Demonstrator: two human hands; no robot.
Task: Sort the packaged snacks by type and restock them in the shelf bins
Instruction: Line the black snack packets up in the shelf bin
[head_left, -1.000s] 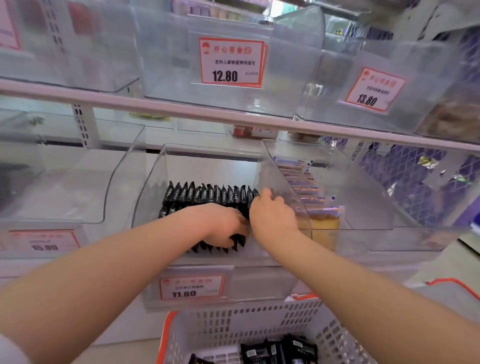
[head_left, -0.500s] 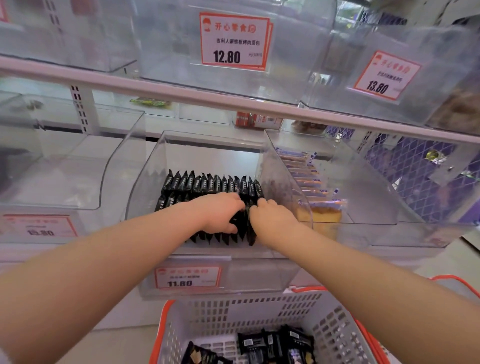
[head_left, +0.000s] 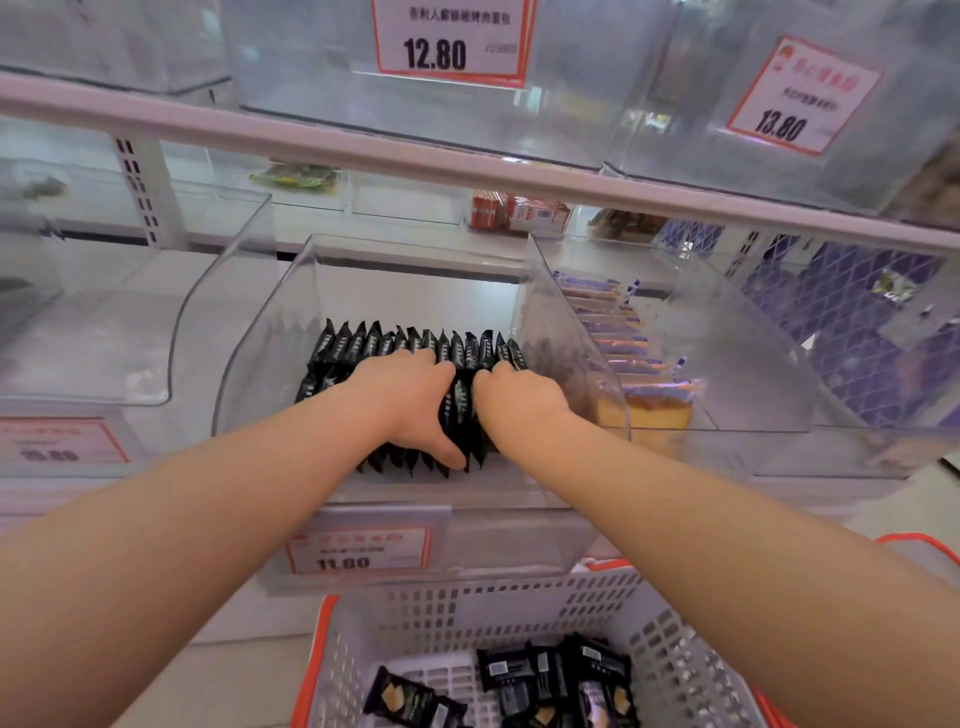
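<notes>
While both hands are working inside the clear bin (head_left: 566, 332), restocking is sitting partway done.
Left hand (head_left: 410, 400) and right hand (head_left: 519, 402) are curling fingers onto upright black packets (head_left: 415, 343) — more are waiting in the basket (head_left: 363, 639) below.

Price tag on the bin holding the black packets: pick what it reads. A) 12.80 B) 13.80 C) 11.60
C: the tag on the front of the clear bin where both hands work the black packets reads 11.60.

Shop: price tags (head_left: 451, 44), shelf bins (head_left: 566, 332)
</notes>
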